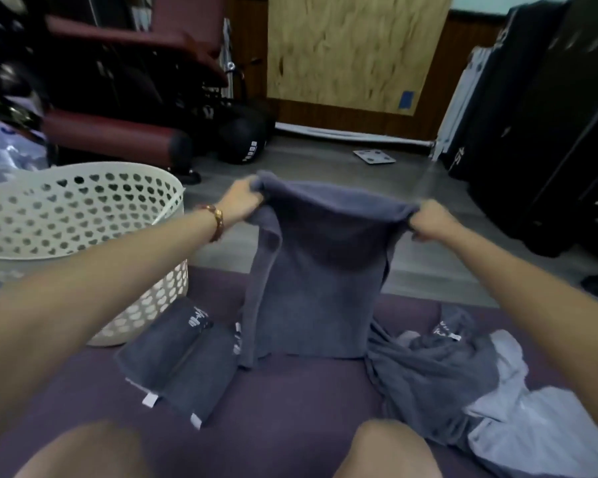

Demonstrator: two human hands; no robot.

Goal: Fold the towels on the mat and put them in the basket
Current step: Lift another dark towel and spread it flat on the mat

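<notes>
1. The left hand (244,201) grasps the upper left corner of the dark grey towel (311,270), with the fingers curled round the bunched edge. A bracelet (217,219) sits on its wrist.
2. The right hand (432,220) grasps the upper right corner of the same towel in a closed fist.
3. The towel hangs between both hands with its top edge pulled across. Its lower edge hangs down over the purple mat (290,401). Contact with the mat cannot be determined.
4. At 8 o'clock from the hanging towel, the folded towels (183,360) lie flat on the mat.
5. At 9 o'clock stands the white perforated basket (76,215), upright, just beside the folded towels.
6. At 4 o'clock, the unfolded pile (439,374) lies crumpled on the mat, partly over a lighter grey cloth (532,419).
7. At 6 o'clock, the person's knees (390,446) rest at the near edge of the view.
</notes>
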